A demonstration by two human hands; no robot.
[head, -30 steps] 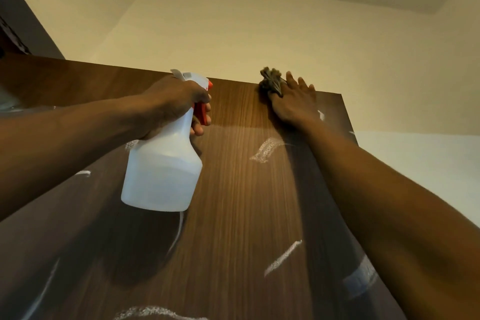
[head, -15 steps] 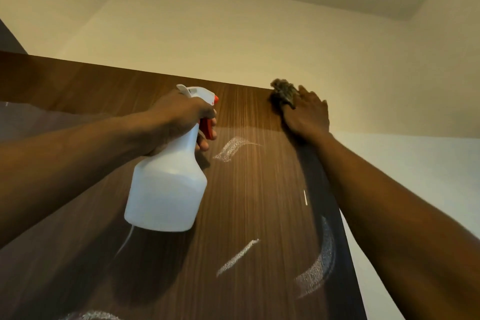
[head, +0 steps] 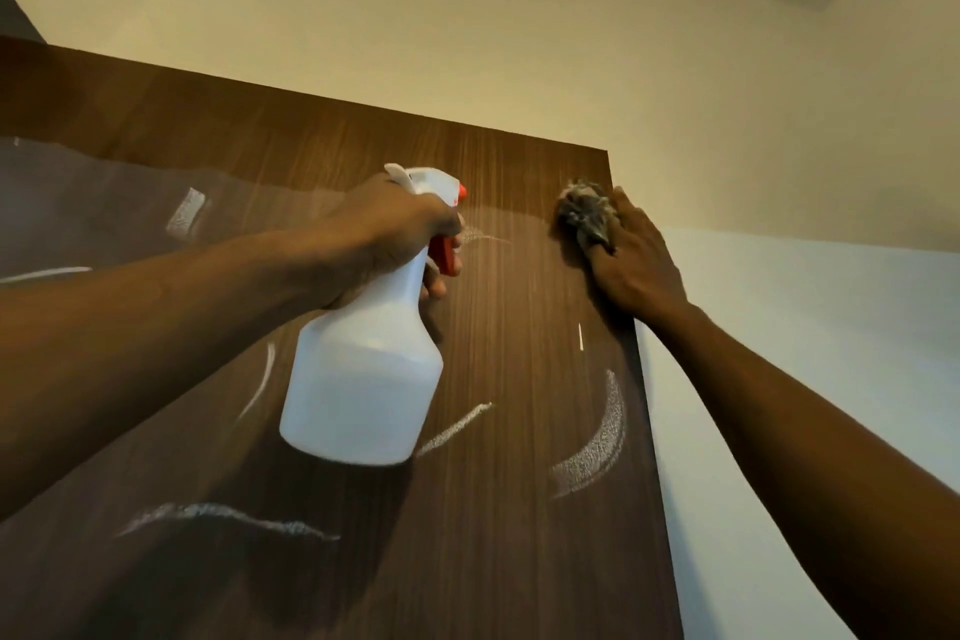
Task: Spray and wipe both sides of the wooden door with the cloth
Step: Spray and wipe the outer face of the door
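door: we look up at the brown wooden door [head: 519,561]. it stands tall in front of us, and its top edge shows against the pale wall [head: 623,42].
left hand: our left hand [head: 395,229] is wrapped round the neck of the white spray bottle [head: 363,379], with fingers on the red trigger [head: 447,255]. we hold it up high with the nose pointed at the top of the door, so the spray can land near the cloth.
right hand: our right hand [head: 634,260] holds the bunched cloth [head: 582,213] and pushes it on the wood, close to the top right corner. a bit of cloth pokes out between the fingers, so the grip looks snug.
why two hands: one hand wets and the other rubs, so we do not have to put anything down.
wet marks: white foamy streaks [head: 597,452] lie lower on the door, well below the cloth. we think they need wiping.
how far: we judge this side is only partly done. we cannot see the other side from here.
next: we think the cloth should go down and across through the streaks.
watch out: our arms reach high, so the push may be weak up here, and drips may run down.
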